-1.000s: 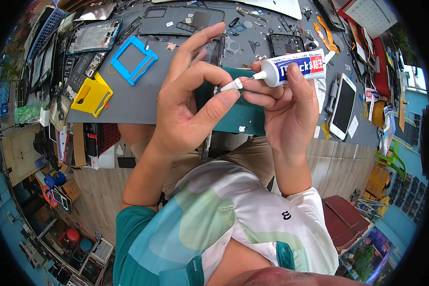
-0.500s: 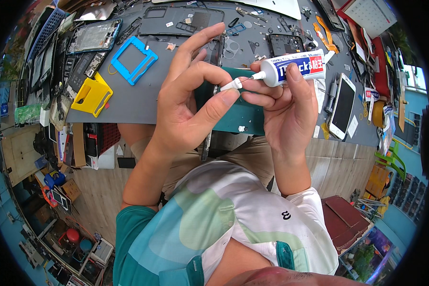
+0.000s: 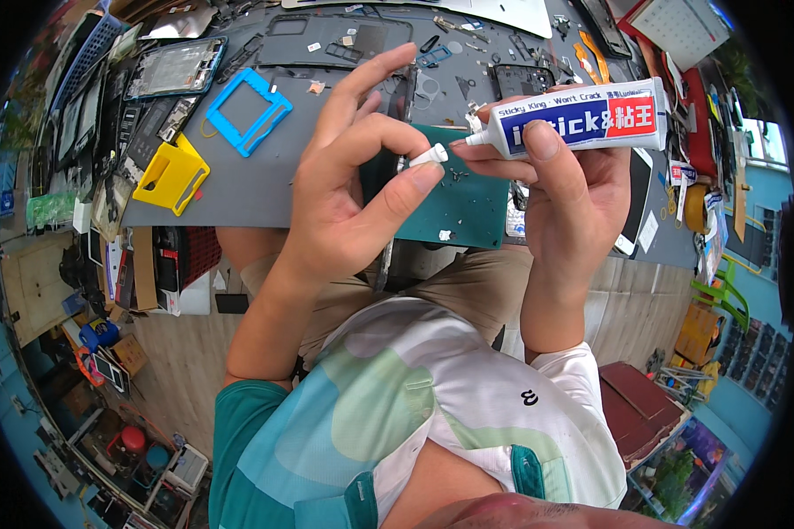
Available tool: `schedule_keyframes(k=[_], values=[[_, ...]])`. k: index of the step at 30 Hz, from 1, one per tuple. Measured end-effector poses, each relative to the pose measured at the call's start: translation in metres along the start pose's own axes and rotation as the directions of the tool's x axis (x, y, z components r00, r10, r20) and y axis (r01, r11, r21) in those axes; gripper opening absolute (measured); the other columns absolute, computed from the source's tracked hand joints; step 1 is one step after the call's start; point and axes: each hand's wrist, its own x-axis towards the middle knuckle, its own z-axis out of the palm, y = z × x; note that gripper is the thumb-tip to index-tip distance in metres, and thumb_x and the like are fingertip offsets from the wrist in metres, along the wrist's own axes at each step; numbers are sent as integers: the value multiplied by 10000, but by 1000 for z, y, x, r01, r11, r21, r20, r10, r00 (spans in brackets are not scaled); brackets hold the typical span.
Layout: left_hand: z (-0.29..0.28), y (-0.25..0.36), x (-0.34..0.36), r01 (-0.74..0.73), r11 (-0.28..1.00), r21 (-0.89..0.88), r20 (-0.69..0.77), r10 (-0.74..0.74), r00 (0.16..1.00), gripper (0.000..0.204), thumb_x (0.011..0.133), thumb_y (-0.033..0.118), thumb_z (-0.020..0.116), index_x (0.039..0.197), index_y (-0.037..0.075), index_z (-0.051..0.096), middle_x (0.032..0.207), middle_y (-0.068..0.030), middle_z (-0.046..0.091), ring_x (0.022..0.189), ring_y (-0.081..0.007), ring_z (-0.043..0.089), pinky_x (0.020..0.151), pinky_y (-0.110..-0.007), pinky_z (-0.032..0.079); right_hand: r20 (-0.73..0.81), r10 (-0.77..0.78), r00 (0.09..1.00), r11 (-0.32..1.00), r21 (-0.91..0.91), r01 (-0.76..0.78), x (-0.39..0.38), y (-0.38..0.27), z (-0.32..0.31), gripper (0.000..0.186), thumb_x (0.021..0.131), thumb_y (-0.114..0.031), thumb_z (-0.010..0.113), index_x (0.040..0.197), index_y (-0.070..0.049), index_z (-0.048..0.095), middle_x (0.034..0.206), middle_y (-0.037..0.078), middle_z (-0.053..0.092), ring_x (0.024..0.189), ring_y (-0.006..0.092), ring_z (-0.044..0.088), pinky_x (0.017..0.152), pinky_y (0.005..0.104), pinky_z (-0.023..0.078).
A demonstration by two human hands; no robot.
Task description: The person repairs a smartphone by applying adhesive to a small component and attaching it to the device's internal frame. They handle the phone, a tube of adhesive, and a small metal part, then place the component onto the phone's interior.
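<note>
Between thumb and forefinger, my left hand (image 3: 355, 189) pinches a small white cap (image 3: 429, 156), its other fingers raised and spread. My right hand (image 3: 573, 198) grips a white, blue and red glue tube (image 3: 582, 119) lying sideways, thumb on its front. The tube's narrow nozzle (image 3: 477, 138) points left toward the cap, with a gap between the two. Both are held above a green work mat (image 3: 459, 207) at the table's near edge. Small dark bits (image 3: 457, 176) lie on the mat below the nozzle.
A blue frame (image 3: 248, 113) and a yellow holder (image 3: 171, 175) lie left of my hands. Phone parts (image 3: 175, 68) crowd the far left. A white phone (image 3: 637, 198) lies partly behind my right hand, and an orange flex cable (image 3: 594, 55) sits at the back right.
My right hand has moved right with the glue tube, turning its printed side more to view. The nozzle has drawn away from the cap. My left hand has stayed almost still.
</note>
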Motion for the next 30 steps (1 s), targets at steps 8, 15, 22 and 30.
schedule_keyframes(k=[8,15,22,30], values=[[0,3,0,10,1000,1,7,-10,1000,136,944,169,820,1006,61,766,1658,-314,497,1578,-437,466,1265,-666,312,-10,23,1000,999,23,-23,3,0,0,279,1091,-46,633,1275,148,554,1090,347,776,877,443,833,723,469,749],[-2,2,0,16,1000,9,50,-17,999,135,952,158,795,1040,64,756,1707,-299,444,1613,-438,405,1297,-659,266,-23,137,990,989,55,-135,4,-3,0,382,1104,-128,637,1352,136,518,1120,353,772,908,446,835,705,431,748],[-2,4,0,27,999,20,70,-28,997,142,956,162,775,1051,61,749,1725,-302,421,1635,-440,365,1313,-663,236,-2,185,983,957,229,-180,6,-2,0,371,1080,-130,721,1282,98,509,1099,306,779,903,427,836,701,414,745],[0,5,0,24,999,21,23,-25,999,143,961,196,798,994,63,758,1677,-289,487,1576,-432,469,1270,-648,314,-4,196,981,956,224,-190,5,1,-2,361,1091,-153,719,1285,82,526,1073,248,793,897,412,840,692,408,745]])
